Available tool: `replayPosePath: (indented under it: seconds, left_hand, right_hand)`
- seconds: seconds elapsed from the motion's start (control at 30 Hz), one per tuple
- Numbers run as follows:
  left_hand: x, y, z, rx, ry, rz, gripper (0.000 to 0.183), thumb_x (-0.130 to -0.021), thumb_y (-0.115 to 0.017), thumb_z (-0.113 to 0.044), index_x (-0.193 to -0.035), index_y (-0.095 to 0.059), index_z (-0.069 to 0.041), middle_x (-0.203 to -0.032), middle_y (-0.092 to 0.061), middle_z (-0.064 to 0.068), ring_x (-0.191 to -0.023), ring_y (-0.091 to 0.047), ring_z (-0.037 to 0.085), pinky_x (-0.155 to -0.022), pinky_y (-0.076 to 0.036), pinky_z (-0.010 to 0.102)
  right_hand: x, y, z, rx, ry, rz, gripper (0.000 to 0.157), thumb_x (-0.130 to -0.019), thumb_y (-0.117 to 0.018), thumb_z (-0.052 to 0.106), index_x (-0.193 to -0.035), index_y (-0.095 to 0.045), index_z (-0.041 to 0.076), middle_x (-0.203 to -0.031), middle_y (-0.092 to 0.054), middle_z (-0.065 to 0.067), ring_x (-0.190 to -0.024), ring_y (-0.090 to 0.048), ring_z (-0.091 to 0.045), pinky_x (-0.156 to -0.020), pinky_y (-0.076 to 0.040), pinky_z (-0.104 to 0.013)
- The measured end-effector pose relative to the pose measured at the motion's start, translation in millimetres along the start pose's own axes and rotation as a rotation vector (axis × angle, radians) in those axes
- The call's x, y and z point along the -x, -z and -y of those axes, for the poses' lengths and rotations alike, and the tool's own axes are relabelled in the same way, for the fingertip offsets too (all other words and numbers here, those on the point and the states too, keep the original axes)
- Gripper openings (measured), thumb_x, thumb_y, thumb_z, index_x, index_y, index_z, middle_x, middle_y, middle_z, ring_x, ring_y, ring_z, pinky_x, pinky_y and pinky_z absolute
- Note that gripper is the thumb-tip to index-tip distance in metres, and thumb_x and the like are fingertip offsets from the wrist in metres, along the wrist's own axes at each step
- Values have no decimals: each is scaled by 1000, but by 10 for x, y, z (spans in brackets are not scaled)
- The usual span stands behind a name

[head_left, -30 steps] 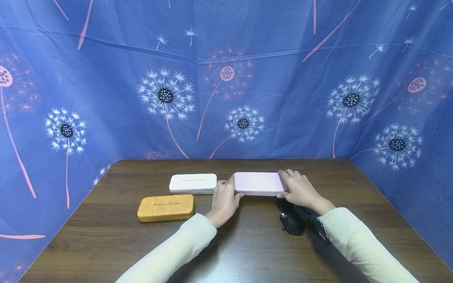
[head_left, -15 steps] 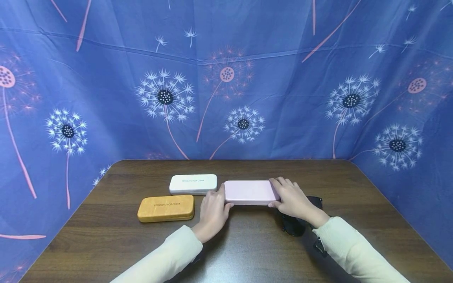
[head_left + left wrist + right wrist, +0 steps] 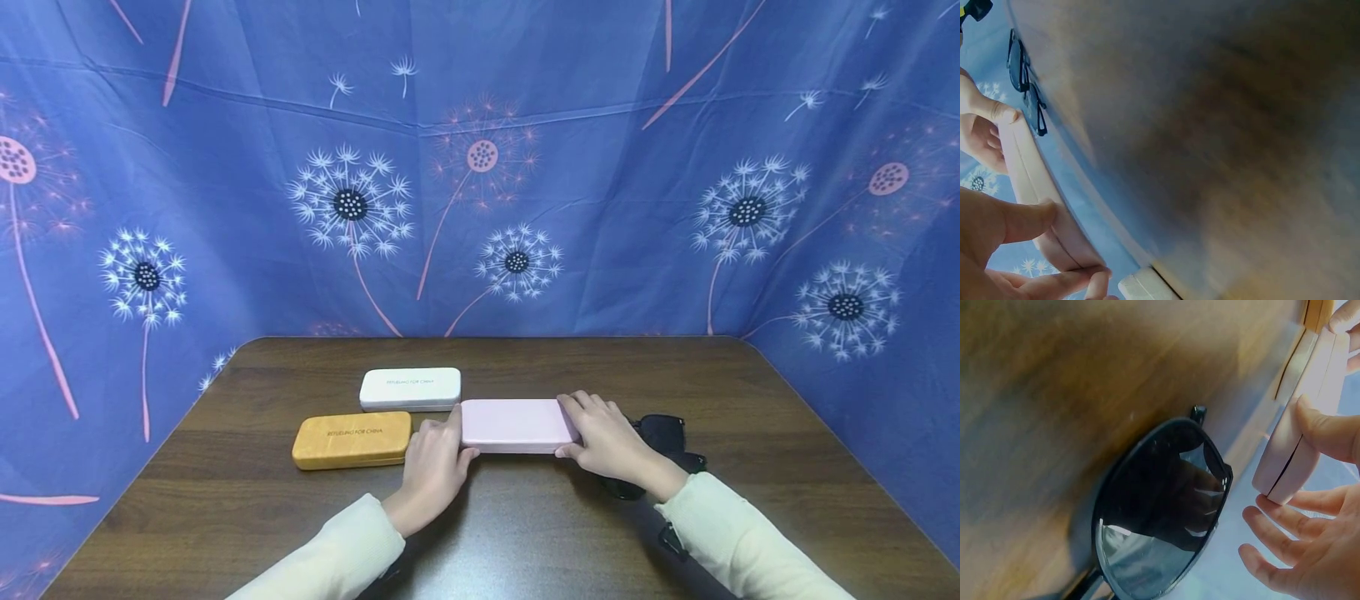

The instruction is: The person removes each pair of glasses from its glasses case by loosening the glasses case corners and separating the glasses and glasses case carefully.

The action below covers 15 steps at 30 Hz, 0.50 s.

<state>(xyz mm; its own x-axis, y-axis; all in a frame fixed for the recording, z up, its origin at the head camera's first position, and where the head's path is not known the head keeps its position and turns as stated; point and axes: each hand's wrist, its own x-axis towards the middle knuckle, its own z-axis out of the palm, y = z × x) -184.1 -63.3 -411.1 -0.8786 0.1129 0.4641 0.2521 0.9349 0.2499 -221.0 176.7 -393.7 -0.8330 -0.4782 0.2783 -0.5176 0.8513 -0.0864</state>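
Note:
A pink glasses case (image 3: 517,425) is held level between both hands, its lid closed. My left hand (image 3: 437,462) grips the left end, thumb on the front side and fingers at the end. At the right end, my right hand (image 3: 609,440) pinches it with the thumb in front and fingers behind. In the right wrist view the pink case (image 3: 1300,431) appears raised off the table. Black sunglasses (image 3: 663,433) lie under and beside my right forearm, partly hidden; one dark lens (image 3: 1160,494) shows large in the right wrist view.
A white glasses case (image 3: 410,389) lies behind my left hand, and a yellow glasses case (image 3: 352,440) lies to its left. Both rest on the brown wooden table (image 3: 187,517). A blue dandelion-print cloth (image 3: 600,208) hangs around the back and sides.
Both hands have brought the pink case nearer to me and to the left, closer to the yellow case. More of the sunglasses' far part shows now. The white and yellow cases stayed put.

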Motion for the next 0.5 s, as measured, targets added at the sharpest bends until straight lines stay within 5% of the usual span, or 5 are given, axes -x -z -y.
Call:
replayPosePath:
  seconds: [0.5]
  left_hand:
    - [175,68,119,-14,-43,40,65,-65,-80,-25,-117,-55,3,-77,-70,11,-77,-62,28,-65,-49,40]
  right_hand:
    - [74,-119,149,-25,18,36,71,-66,-78,36,-120,-52,-3,-113,-59,-15,-100,-56,-29,-83,-44,-47]
